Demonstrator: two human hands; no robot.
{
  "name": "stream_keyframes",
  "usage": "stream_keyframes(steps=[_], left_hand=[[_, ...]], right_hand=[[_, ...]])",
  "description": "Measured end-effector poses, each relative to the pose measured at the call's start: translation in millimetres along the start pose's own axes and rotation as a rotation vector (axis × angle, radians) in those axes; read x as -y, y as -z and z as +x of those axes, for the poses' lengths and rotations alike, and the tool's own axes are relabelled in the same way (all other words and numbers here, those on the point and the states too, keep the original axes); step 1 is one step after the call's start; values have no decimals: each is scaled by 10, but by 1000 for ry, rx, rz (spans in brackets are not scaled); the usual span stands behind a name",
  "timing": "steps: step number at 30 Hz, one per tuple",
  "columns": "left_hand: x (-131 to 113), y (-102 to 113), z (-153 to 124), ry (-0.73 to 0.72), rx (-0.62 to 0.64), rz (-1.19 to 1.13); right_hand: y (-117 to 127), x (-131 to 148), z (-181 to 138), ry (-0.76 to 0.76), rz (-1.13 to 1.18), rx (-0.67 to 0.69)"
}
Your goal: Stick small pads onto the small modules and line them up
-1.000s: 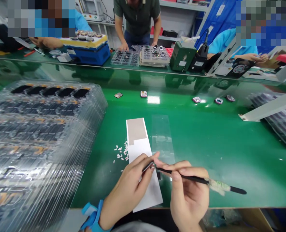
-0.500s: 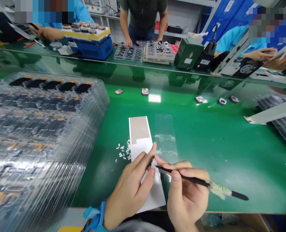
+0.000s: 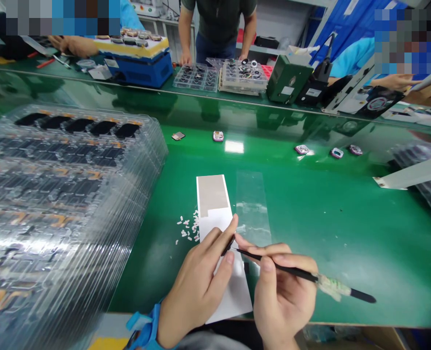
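Note:
My left hand (image 3: 198, 272) pinches a small dark flat part (image 3: 228, 244) between thumb and fingers; most of it is hidden, so its kind does not show. Black tweezers (image 3: 295, 272) with tape wound round the rear end are gripped in my right hand (image 3: 286, 291), their tips at the dark part. Beneath both hands lies a white backing sheet (image 3: 233, 291) with a grey-beige adhesive area (image 3: 211, 192) at its far end. Small white scraps (image 3: 188, 231) are scattered along its left edge. A clear plastic strip (image 3: 252, 204) lies just right of the sheet.
A tall stack of clear trays (image 3: 142, 160) holding dark screens fills the left. Several small parts, among them a watch-like case (image 3: 218, 136), lie toward the back of the green table (image 3: 346, 209). A white post (image 3: 412, 170) stands at right. People work beyond the raised shelf (image 3: 200, 97).
The view has shifted slightly. Both hands keep the same hold, with the tweezer tips still at the dark part. The standing person's hand across the bench has moved a little left.

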State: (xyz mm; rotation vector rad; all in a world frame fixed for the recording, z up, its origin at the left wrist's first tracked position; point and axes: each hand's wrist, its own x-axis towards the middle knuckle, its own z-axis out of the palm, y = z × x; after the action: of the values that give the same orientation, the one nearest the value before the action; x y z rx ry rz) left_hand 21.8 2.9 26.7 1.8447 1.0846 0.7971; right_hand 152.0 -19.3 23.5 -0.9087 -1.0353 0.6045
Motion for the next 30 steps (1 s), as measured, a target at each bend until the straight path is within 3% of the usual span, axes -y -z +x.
stream_keyframes(steps=[30], left_hand=[[-1, -11, 28, 28, -3, 31]], right_hand=[[19, -14, 1, 7, -15, 21]])
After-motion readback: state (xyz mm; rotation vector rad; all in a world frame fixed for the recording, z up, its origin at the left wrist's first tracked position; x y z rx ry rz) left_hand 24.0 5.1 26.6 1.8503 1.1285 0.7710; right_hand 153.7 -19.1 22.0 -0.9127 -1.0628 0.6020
